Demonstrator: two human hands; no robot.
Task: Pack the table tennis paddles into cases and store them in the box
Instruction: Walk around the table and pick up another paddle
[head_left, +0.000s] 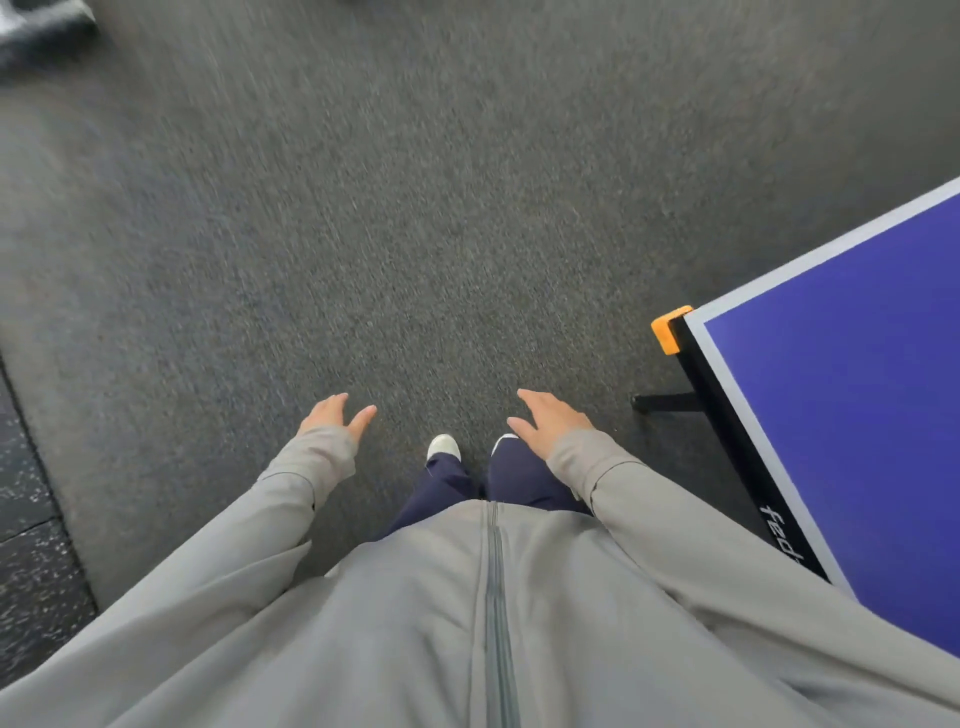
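Right now your left grip (335, 415) and right grip (550, 423) spread wide, empty; no paddle shows, but the tabletop (841, 415) lies nearest your right.

Standing on grey carpet floor (415, 208), blue table tennis table (841, 415) just to the right, orange plastic corner guard (670, 328) on its visible corner, left hand (332, 415) and right hand (550, 421) out front either side of white shoes (443, 447), black speckled rubber mat (31, 545) far left
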